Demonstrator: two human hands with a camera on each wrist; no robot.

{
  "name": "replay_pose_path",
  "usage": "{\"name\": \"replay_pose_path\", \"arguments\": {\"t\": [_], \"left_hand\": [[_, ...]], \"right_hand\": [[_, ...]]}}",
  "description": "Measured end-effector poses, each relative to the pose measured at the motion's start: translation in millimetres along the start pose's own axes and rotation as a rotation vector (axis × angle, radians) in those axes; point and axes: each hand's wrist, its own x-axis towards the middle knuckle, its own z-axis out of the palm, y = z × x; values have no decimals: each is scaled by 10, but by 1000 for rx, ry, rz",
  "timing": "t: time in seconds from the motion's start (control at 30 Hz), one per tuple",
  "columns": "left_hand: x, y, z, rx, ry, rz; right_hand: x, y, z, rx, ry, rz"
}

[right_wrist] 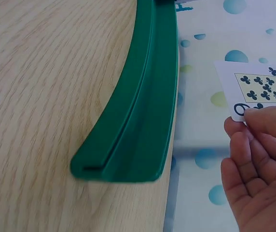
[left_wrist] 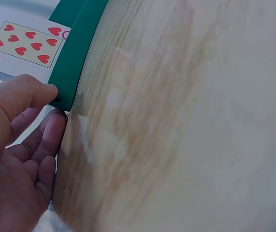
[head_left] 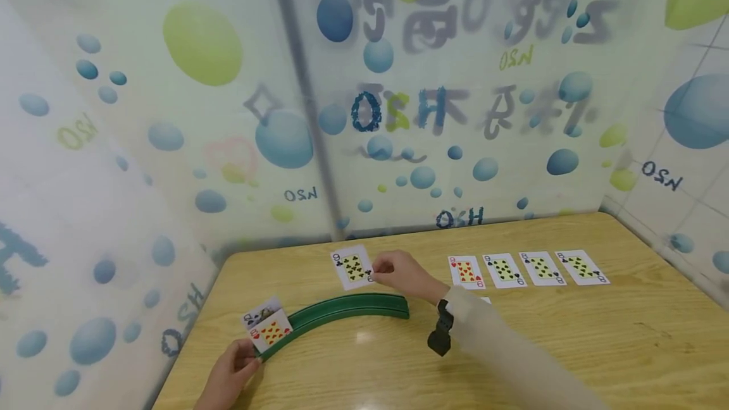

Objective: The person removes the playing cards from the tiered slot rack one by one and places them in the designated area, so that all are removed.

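Note:
A curved green card holder (head_left: 347, 304) lies on the table, its left end pinched by my left hand (head_left: 230, 369). In the left wrist view the thumb (left_wrist: 44, 92) presses on that green end with the other fingers curled below it. An eight of hearts (head_left: 272, 331) stands in the holder's left part, partly covering a queen (head_left: 262, 313) behind it. My right hand (head_left: 401, 273) pinches a nine of clubs (head_left: 352, 267) by one corner, raised beyond the holder. The right wrist view shows its face (right_wrist: 266, 87) between thumb and fingertips.
To the right, a row of cards lies face up: a nine of hearts (head_left: 466, 272), a nine of spades (head_left: 505, 270) and two eights, one being this black eight (head_left: 543, 269). A patterned curtain (head_left: 398, 163) rises behind the wooden table (head_left: 615, 347).

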Motion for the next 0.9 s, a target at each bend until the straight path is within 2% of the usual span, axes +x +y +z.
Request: {"name": "replay_pose_path", "arguments": {"t": [0.23, 0.37, 0.7, 0.9], "left_hand": [[-5, -1, -6, -4, 6, 6], [-3, -3, -2, -15, 11, 5], [6, 18, 0, -12, -1, 0], [2, 18, 0, -17, -2, 9]], "right_hand": [[-169, 166, -151, -68, 52, 6], [-318, 243, -275, -61, 82, 36], [-722, 517, -727, -167, 209, 96], [-979, 631, -975, -224, 256, 126]]}}
